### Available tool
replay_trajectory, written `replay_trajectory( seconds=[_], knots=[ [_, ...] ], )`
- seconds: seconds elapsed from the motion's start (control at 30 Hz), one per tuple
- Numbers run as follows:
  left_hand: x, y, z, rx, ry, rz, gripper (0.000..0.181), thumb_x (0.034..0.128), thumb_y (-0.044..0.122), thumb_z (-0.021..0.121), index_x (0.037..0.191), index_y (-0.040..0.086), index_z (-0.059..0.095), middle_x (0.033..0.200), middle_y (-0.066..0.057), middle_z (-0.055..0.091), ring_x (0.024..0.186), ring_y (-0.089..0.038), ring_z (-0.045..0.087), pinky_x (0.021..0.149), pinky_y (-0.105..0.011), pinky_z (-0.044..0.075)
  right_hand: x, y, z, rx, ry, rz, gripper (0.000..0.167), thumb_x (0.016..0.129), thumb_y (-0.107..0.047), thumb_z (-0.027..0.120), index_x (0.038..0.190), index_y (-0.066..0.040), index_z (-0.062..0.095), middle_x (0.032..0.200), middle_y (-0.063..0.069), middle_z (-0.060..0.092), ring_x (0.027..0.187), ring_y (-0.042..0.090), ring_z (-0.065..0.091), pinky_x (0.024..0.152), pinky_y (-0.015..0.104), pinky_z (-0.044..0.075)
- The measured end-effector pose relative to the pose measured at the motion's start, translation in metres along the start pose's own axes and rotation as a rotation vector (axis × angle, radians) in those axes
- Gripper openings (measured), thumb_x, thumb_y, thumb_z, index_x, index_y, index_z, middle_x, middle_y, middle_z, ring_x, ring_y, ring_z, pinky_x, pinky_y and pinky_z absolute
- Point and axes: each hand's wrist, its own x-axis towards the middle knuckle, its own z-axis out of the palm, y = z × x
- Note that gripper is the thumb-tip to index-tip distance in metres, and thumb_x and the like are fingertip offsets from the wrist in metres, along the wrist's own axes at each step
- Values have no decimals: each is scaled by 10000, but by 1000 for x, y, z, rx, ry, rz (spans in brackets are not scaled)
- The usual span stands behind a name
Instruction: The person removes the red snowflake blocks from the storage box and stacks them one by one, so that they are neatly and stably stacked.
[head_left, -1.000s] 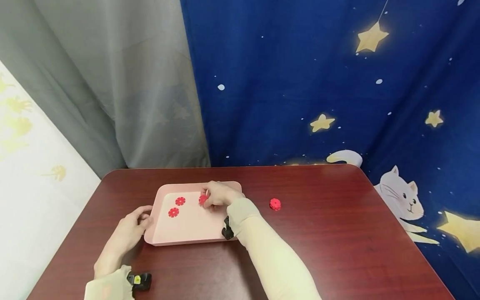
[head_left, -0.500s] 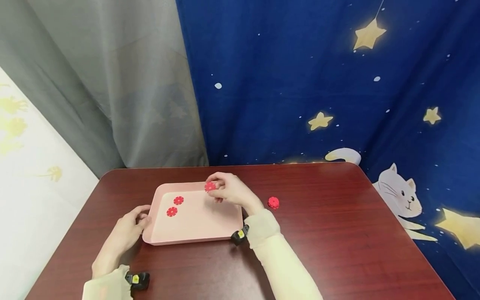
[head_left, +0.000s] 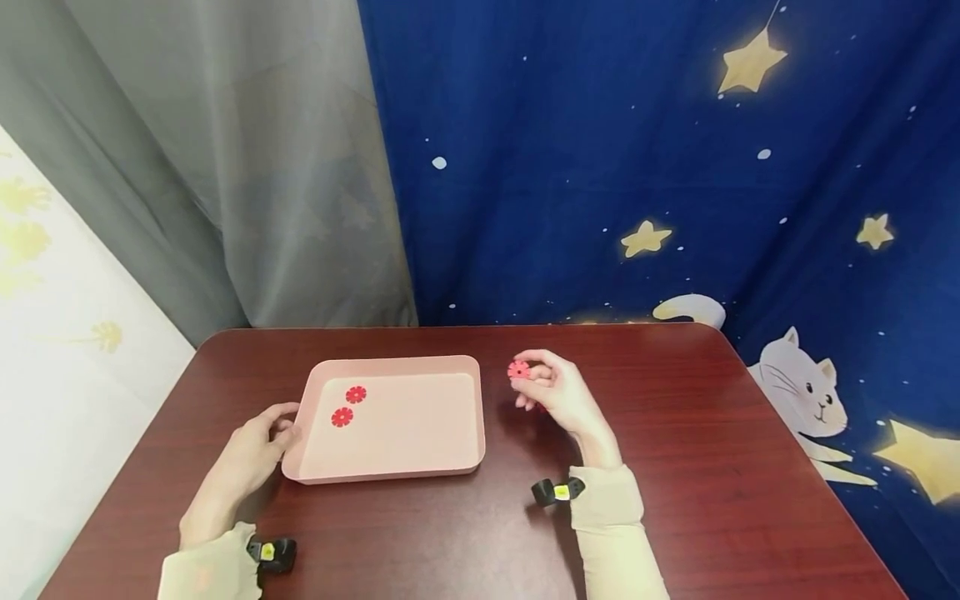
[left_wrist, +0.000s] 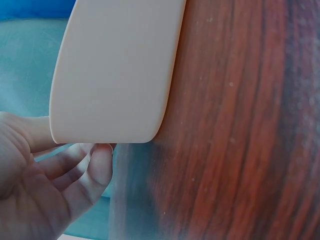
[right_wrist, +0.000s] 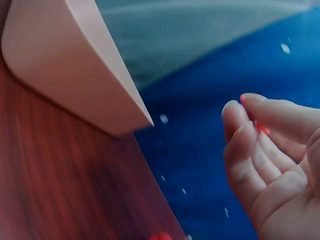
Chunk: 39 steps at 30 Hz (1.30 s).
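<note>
My right hand [head_left: 558,392] pinches a red notched interlocking disc [head_left: 518,370] between thumb and fingers, up in the air to the right of the pink tray [head_left: 390,477]. In the right wrist view only slivers of this disc [right_wrist: 262,128] show between the fingers. Under the right hand, a bit of red [head_left: 543,408] shows on the table, mostly hidden. At the tray's left end my left hand [head_left: 251,450] grips the side wall; the left wrist view has a finger passing behind the rim. Inside the tray lie two red discs, one farther back [head_left: 356,395] and one nearer [head_left: 342,417].
The dark red wooden table [head_left: 720,467] extends to the right of the tray and in front of it. Grey and blue curtains [head_left: 525,167] hang behind its back edge. Each sleeve cuff has a small black wrist camera [head_left: 281,554].
My right hand has lifted the red disc out of the tray and carried it right, past the tray's right wall, over the red pile. The left hand stays on the tray.
</note>
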Motion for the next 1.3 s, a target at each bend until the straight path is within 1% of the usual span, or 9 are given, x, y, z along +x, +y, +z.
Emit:
replay_trajectory(
  seconds=[0.1, 0.2, 0.23, 0.33, 0.47, 0.6, 0.9, 1.1, 1.3],
  knots=[
    [0, 0, 1, 2, 0, 10, 361, 967, 104, 572, 1307, -9, 531, 976, -114, 632, 863, -268, 567, 727, -413, 433, -9, 7, -15, 16, 71, 45, 390, 865, 3, 714, 1221, 44, 562, 816, 338, 613, 592, 390, 616, 557, 296, 525],
    [0, 0, 2, -1, 1, 14, 366, 965, 104, 569, 1310, -8, 529, 976, -109, 628, 867, -267, 564, 737, -415, 432, -17, 16, -27, 52, 108, 89, 417, 867, 27, 703, 1241, 84, 528, 888, 432, 567, 576, 305, 623, 565, 284, 525],
    [0, 0, 1, -4, 4, 17, 367, 964, 104, 565, 1312, -9, 527, 975, -110, 626, 868, -268, 563, 739, -416, 433, -18, 19, -30, 56, 120, 105, 422, 867, 30, 702, 1245, 91, 523, 898, 437, 565, 573, 282, 626, 567, 279, 526],
    [0, 0, 0, -4, 7, 13, 372, 967, 105, 559, 1318, -10, 519, 978, -113, 619, 871, -272, 560, 740, -417, 433, -21, 30, -37, 31, 137, 157, 431, 875, 30, 691, 1256, 111, 506, 878, 386, 604, 575, 240, 634, 573, 274, 530],
    [-2, 0, -1, -2, 5, 14, 367, 969, 102, 566, 1312, -20, 521, 974, -115, 622, 865, -273, 566, 734, -424, 439, -24, 43, -41, -9, 157, 227, 425, 875, 19, 692, 1256, 98, 518, 814, 257, 664, 564, 206, 636, 571, 280, 533],
    [-1, 1, -1, -5, 3, 21, 370, 969, 108, 575, 1312, -21, 521, 971, -111, 621, 861, -270, 562, 731, -423, 437, -26, 47, -43, -17, 176, 259, 417, 873, 18, 692, 1254, 82, 536, 772, 202, 671, 540, 191, 623, 552, 270, 521],
    [2, 0, -1, 5, 15, 21, 371, 967, 113, 579, 1312, -11, 523, 963, -105, 617, 847, -260, 551, 716, -405, 422, -21, 43, -41, -35, 153, 287, 388, 868, 12, 698, 1223, 91, 564, 727, 188, 663, 501, 166, 600, 513, 241, 490],
    [2, 0, 0, 5, 10, 17, 368, 969, 110, 578, 1312, -12, 524, 965, -107, 621, 846, -259, 554, 713, -405, 424, -20, 39, -37, -88, 150, 316, 349, 859, 30, 692, 1186, 94, 589, 756, 213, 673, 475, 163, 575, 482, 234, 452],
    [3, 0, -1, -1, 3, 10, 371, 975, 109, 572, 1320, -16, 517, 977, -115, 622, 864, -269, 562, 727, -423, 431, -17, 37, -36, -145, 150, 326, 341, 859, 18, 697, 1178, 86, 598, 731, 196, 658, 459, 159, 543, 465, 234, 430]
  ],
)
